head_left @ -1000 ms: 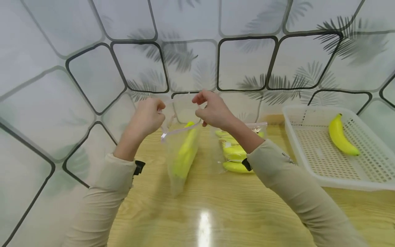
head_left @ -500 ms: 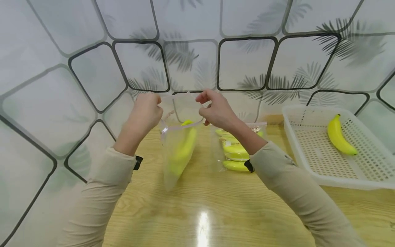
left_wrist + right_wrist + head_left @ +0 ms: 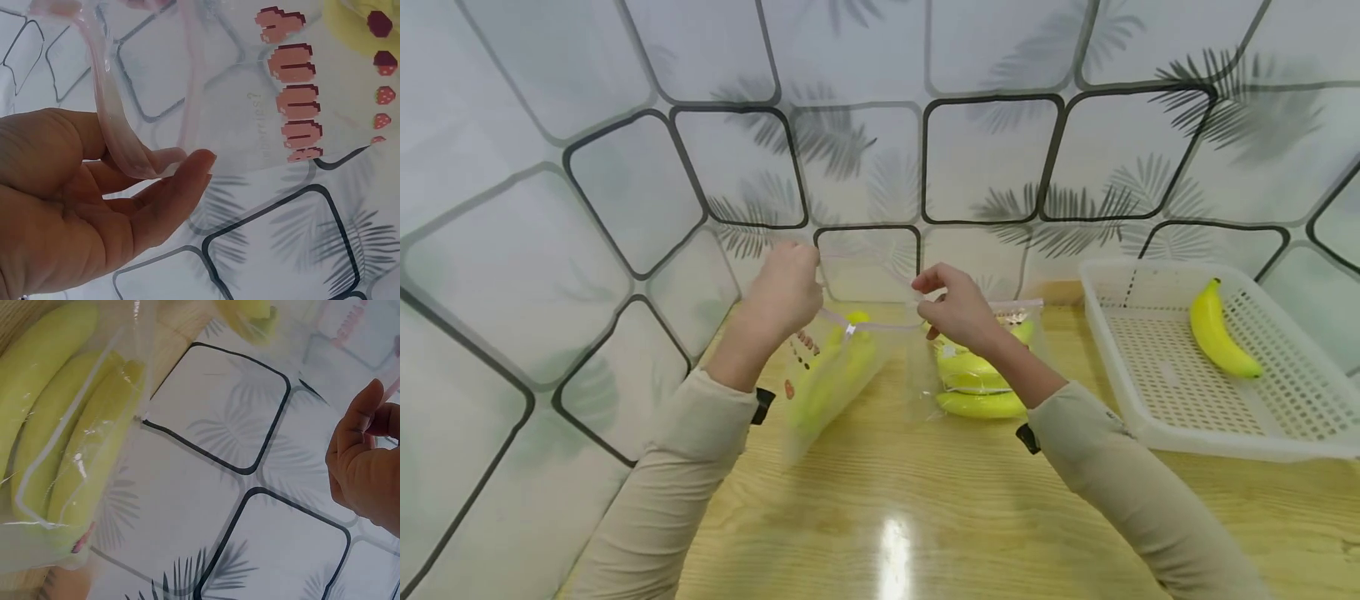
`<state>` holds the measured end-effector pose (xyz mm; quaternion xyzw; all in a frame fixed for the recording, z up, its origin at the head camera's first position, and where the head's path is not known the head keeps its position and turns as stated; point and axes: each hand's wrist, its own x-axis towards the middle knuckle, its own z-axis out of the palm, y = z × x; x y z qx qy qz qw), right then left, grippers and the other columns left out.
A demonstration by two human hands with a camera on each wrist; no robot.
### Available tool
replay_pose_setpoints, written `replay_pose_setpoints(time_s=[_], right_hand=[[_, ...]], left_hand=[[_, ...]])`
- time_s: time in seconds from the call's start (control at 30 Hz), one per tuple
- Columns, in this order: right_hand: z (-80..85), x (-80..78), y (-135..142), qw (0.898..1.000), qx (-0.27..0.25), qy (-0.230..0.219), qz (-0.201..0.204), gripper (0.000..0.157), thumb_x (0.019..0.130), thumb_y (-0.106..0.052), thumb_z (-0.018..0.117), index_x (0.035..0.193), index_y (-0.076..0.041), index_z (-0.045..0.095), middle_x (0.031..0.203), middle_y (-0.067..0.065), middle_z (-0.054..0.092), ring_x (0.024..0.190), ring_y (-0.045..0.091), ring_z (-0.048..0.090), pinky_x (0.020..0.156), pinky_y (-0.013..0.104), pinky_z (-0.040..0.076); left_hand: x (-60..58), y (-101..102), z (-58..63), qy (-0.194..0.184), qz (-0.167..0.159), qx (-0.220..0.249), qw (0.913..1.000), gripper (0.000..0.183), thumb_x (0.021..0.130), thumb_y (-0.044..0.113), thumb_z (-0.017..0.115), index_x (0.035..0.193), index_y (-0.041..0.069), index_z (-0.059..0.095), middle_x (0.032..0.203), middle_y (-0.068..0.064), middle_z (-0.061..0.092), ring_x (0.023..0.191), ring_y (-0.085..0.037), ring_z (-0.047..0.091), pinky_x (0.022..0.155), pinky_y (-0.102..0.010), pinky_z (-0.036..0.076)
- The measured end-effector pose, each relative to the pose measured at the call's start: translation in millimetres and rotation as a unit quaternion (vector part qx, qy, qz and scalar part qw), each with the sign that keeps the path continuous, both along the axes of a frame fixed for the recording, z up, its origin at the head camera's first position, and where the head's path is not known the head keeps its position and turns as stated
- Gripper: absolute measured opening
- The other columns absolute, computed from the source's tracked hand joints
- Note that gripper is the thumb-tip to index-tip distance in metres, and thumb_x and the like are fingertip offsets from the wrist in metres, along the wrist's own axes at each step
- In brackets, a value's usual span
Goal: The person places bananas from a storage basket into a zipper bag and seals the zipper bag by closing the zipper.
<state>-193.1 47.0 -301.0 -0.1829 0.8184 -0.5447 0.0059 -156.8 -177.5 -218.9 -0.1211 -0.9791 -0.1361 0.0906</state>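
A clear zip bag (image 3: 801, 437) with yellow bananas (image 3: 831, 375) inside hangs tilted between my hands, its mouth spread apart. My left hand (image 3: 778, 287) pinches the left side of the pinkish rim; the left wrist view shows this rim (image 3: 122, 134) between thumb and fingers. Pink print (image 3: 294, 69) and small strawberries mark the bag. At the opposite corner my right hand (image 3: 958, 308) pinches the rim with thumb and forefinger. The right wrist view shows that hand (image 3: 365, 456) at its right edge, the pinch partly cut off. A white slider (image 3: 850, 330) sits on the near rim.
Behind my right hand, a second zip bag (image 3: 1018, 305) filled with several bananas (image 3: 981, 405) lies on the wooden table (image 3: 820, 533). To the right stands a white perforated basket (image 3: 1123, 417) holding one banana (image 3: 1221, 329). A patterned wall covering (image 3: 988, 158) rises behind.
Both hands have shifted right, the right one also lower and farther from the left. The bag's mouth is wider, its body slants more, and its printed side now shows.
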Motion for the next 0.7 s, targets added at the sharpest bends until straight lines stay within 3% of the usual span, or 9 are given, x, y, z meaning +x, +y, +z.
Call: replay_pose_setpoints(time_s=[0.07,0.17,0.23,0.3,0.4,0.57,0.7], right_hand=[[-4.9,-1.3,7,1.0,0.001,-0.006,0.001,0.033,0.087,0.003,0.05,0.12,0.003,0.056,0.125,0.023,0.052,0.066,0.026,0.055,0.058,0.037,0.057],[-10.2,-2.8,19,1.0,0.021,-0.019,0.001,0.033,0.088,-0.001,0.051,0.122,0.001,0.055,0.128,0.023,0.051,0.071,0.028,0.059,0.06,0.039,0.057],[-11.2,-3.2,28,0.998,0.047,-0.028,0.004,0.034,0.091,-0.006,0.052,0.124,-0.001,0.054,0.131,0.023,0.05,0.075,0.03,0.061,0.062,0.038,0.058],[-8.4,-4.4,39,0.996,0.083,-0.032,0.014,0.036,0.094,-0.011,0.053,0.129,-0.001,0.051,0.135,0.024,0.047,0.083,0.031,0.064,0.068,0.04,0.058],[6.6,-6.1,61,0.99,0.136,-0.025,0.016,0.042,0.097,-0.016,0.054,0.135,0.0,0.047,0.139,0.027,0.044,0.102,0.037,0.062,0.079,0.044,0.057],[47.0,-13.8,110,0.98,0.195,-0.031,-0.01,0.06,0.1,-0.027,0.055,0.15,-0.003,0.033,0.15,0.03,0.031,0.131,0.048,0.04,0.099,0.06,0.042],[61.9,-25.0,155,0.97,0.238,-0.04,-0.038,0.078,0.101,-0.039,0.052,0.159,-0.004,0.011,0.16,0.031,0.011,0.141,0.053,0.022,0.105,0.067,0.03]], left_hand=[[-1.8,2,-2.3,-0.014,-0.018,0.036,0.9991,0.032,0.088,-0.01,0.051,0.118,-0.016,0.062,0.121,-0.032,0.061,0.116,-0.043,0.056,0.098,-0.048,0.049],[-1.9,8,-7.0,-0.043,-0.023,0.094,0.9944,0.04,0.092,-0.004,0.053,0.131,-0.014,0.054,0.133,-0.03,0.056,0.1,-0.036,0.058,0.096,-0.045,0.049],[-2.1,13,-11.9,-0.044,-0.025,0.115,0.9921,0.042,0.091,-0.005,0.052,0.132,-0.014,0.054,0.134,-0.029,0.055,0.094,-0.031,0.054,0.094,-0.043,0.048],[-1.4,19,-16.8,-0.047,-0.028,0.128,0.9902,0.043,0.09,-0.006,0.05,0.133,-0.012,0.054,0.135,-0.028,0.054,0.099,-0.031,0.053,0.092,-0.043,0.047],[-1.0,29,-25.1,-0.044,-0.039,0.133,0.9894,0.046,0.087,-0.008,0.048,0.132,-0.011,0.055,0.136,-0.027,0.052,0.124,-0.034,0.049,0.092,-0.041,0.045],[5.8,42,-36.3,-0.052,-0.043,0.126,0.9898,0.045,0.088,-0.008,0.048,0.133,-0.009,0.055,0.138,-0.025,0.049,0.125,-0.036,0.05,0.086,-0.039,0.045],[14.1,47,-44.0,-0.052,-0.045,0.122,0.9901,0.044,0.091,-0.007,0.05,0.135,-0.008,0.053,0.138,-0.024,0.047,0.121,-0.035,0.053,0.089,-0.039,0.049]])
